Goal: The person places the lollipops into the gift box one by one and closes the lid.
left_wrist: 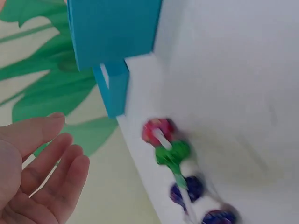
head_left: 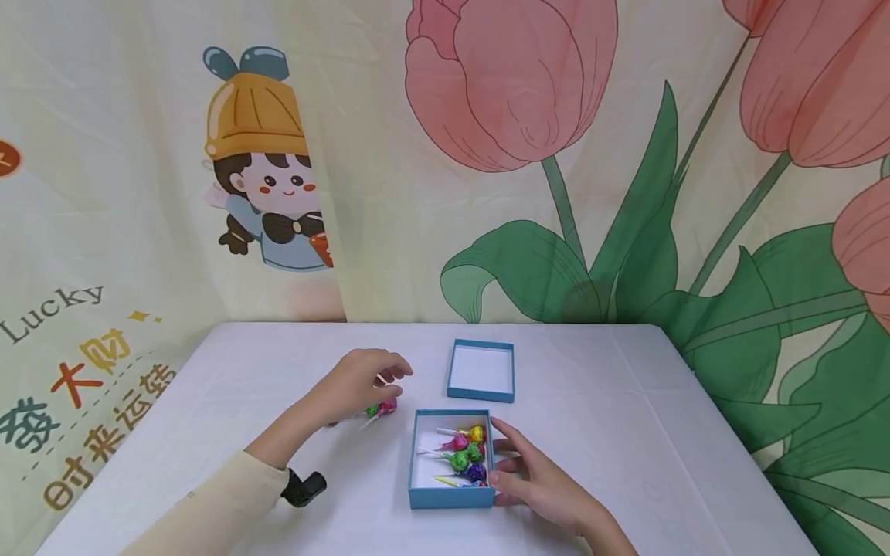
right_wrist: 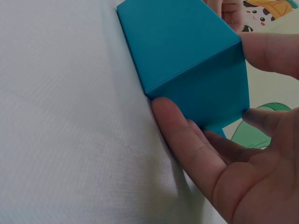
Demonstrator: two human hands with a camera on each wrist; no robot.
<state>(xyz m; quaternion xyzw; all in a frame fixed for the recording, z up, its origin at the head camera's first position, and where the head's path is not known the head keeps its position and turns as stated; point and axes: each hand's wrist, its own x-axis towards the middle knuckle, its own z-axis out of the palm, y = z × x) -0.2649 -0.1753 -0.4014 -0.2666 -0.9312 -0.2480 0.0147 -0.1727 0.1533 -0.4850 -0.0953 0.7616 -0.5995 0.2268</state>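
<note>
My left hand [head_left: 365,380] hovers over the table with loosely bent fingers and nothing in them. Below it lie several lollipops; a pink-red lollipop [left_wrist: 158,130], a green lollipop [left_wrist: 172,153] and a dark purple lollipop [left_wrist: 188,190] show in the left wrist view, partly hidden by the hand in the head view. A blue box [head_left: 452,499] with a white inside stands to the right, holding several lollipops with yellow, pink, green and purple wrappers. My right hand [head_left: 534,480] grips the box's right side, thumb at the rim and other fingers along the wall.
Behind the box, a blue lid [head_left: 481,372] lies with its white inside up. A white cloth covers the table [head_left: 591,386], and a printed curtain [head_left: 375,193] hangs behind it. A black wrist device [head_left: 304,488] sits at the left sleeve.
</note>
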